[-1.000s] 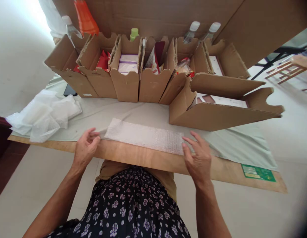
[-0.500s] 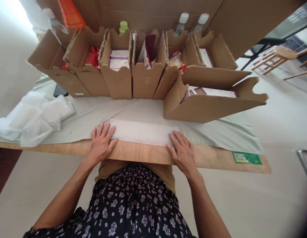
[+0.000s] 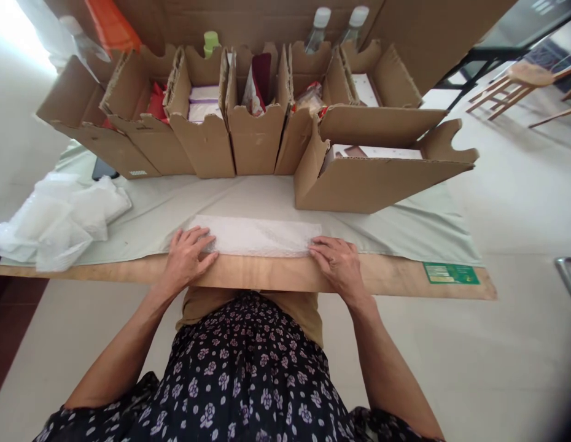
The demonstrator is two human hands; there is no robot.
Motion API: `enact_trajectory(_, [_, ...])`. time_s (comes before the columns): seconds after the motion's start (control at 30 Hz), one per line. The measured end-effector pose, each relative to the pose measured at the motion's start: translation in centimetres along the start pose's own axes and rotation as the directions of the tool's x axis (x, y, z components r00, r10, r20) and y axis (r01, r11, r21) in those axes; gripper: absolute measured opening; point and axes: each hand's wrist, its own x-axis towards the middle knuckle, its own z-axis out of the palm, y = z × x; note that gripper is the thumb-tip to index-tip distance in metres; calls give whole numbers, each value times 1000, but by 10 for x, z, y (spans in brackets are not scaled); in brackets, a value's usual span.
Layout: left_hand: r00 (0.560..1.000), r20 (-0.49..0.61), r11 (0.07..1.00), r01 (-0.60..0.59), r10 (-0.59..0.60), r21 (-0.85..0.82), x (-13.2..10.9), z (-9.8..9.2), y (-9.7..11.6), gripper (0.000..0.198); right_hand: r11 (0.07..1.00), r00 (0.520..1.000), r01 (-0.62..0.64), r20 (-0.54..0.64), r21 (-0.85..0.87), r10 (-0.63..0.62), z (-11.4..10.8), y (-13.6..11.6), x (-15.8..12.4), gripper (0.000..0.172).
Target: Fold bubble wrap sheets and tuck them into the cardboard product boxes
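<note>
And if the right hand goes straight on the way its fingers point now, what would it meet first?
The right hand would likely meet the bubble wrap strip first; it seems to touch the strip's right end, though exact contact is hard to tell.

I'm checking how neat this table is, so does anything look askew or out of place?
One cardboard box stands crosswise before the right end of the row of boxes. At the left, the bubble wrap lies in a loose, rumpled heap, while the sheet between the hands lies fairly flat.
</note>
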Motion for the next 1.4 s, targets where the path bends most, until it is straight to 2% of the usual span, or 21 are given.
enact_trajectory(0.17, [998,41,997,-47,45,55,5,-8,7,43,999,999,5,45,50,-7,-16,-1,3,30])
enact_trajectory(0.27, [995,65,996,-78,74,52,4,-8,11,33,995,995,83,48,50,-86,-18,-5,1,25])
enact_trajectory(0.33, [995,59,995,-89,86,48,4,-7,11,29,995,995,96,34,12,-96,-14,-5,4,29])
enact_trajectory(0.43, [995,23,994,-102,101,43,10,-6,12,26,997,1000,5,-12,-80,-6,0,-1,19,35])
enact_trajectory(0.53, [994,7,993,-107,106,52,23,-6,16,27,991,998,-48,-45,-125,42,12,3,36,28])
enact_trajectory(0.63, [993,45,991,-116,113,73,37,-4,20,31,991,997,-40,-75,-127,31,16,4,43,22])
enact_trajectory(0.9, [991,81,993,-112,109,34,53,2,28,40,995,983,-26,-182,-95,8,2,-5,24,21])
enact_trajectory(1.07, [983,103,988,-153,153,-6,61,-1,33,53,996,933,89,-348,-15,-88,-11,-18,8,16])
enact_trajectory(1.17, [975,128,983,-178,182,-41,66,-3,32,33,993,926,114,-364,28,-96,-17,-22,-2,13])
enact_trajectory(1.27, [982,96,986,-160,165,-55,68,-5,27,19,996,930,54,-368,72,-24,-21,-23,-7,9])
enact_trajectory(1.33, [985,81,988,-147,150,-46,67,-7,23,31,991,920,54,-392,122,-2,-22,-25,-9,12])
enact_trajectory(1.4, [983,111,990,-143,144,-24,67,-8,21,48,981,913,98,-407,168,-21,-23,-29,-12,18])
